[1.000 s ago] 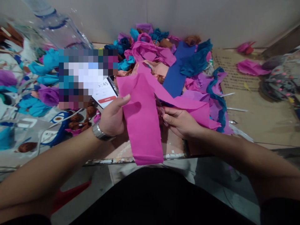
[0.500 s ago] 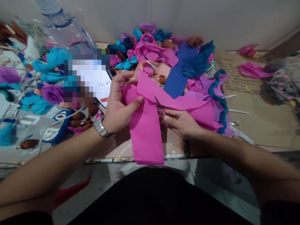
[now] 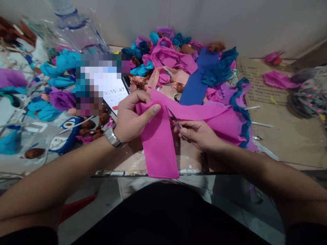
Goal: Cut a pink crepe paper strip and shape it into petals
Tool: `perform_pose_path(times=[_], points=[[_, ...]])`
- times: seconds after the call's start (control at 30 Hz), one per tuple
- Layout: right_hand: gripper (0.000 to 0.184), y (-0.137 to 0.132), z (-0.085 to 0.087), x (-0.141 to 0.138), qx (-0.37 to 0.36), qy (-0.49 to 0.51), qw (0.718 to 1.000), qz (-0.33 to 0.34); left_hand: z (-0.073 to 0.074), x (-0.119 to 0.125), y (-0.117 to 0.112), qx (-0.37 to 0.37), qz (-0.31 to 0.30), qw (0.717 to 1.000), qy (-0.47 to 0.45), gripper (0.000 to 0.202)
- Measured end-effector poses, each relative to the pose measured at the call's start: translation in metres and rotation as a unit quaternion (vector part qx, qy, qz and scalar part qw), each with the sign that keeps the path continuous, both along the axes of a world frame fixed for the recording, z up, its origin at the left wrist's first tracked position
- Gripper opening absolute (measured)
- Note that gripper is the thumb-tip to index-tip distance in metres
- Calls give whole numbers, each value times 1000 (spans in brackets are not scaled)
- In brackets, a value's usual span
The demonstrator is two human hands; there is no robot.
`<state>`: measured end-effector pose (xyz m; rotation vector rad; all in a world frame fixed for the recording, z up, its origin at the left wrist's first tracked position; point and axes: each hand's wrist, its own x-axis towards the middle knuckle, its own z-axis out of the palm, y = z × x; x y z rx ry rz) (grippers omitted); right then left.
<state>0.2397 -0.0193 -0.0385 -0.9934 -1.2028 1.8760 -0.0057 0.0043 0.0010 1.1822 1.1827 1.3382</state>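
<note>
My left hand (image 3: 136, 117) pinches the top of a pink crepe paper strip (image 3: 160, 146), thumb on the near face and fingers behind it. The strip hangs down past the table's front edge. A second length of pink crepe paper (image 3: 222, 126) runs from the pinch off to the right. In my right hand (image 3: 195, 134) is a small pair of scissors (image 3: 176, 123), its dark blades pointing up and left beside the strip's right edge. Fingers cover much of the handles. Behind the hands lies a blue crepe paper strip (image 3: 192, 86).
A phone (image 3: 120, 92) showing a timer leans behind my left hand. Crumpled paper flowers (image 3: 171, 56) heap at the back, with more on the left. A clear plastic bottle (image 3: 79, 30) stands back left. Brown cardboard (image 3: 286, 132) and a wire coil (image 3: 306, 98) lie right.
The upper pink flap by my left hand has dropped lower and flatter. Both hands keep their holds, and the scissors stay near the strip's edge. The whole view has shifted slightly.
</note>
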Motion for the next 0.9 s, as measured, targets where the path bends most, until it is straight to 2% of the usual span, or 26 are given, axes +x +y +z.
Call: perform_pose_path(times=[0.1, 0.17, 0.33, 0.43, 0.6, 0.73, 0.9], points=[[44, -2, 1, 0, -11, -19, 999, 24, -1, -1, 0, -29, 3, 999, -34, 28], [47, -4, 3, 0, -9, -23, 999, 40, -1, 0, 0, -22, -2, 999, -28, 28], [51, -6, 5, 1, -13, -35, 997, 65, -6, 0, 8, 104, -26, 993, 49, 31], [54, -6, 5, 1, -14, -45, 997, 67, -17, -3, 17, 217, -43, 970, 97, 41], [56, -6, 4, -1, -20, -43, 998, 45, -31, -7, 27, 290, -95, 940, 154, 50], [54, -6, 1, -1, -20, -31, 999, 29, -29, -6, 28, 301, -109, 930, 182, 53], [55, -6, 1, 2, -29, -47, 998, 30, -28, -9, 30, 279, -127, 934, 184, 53]])
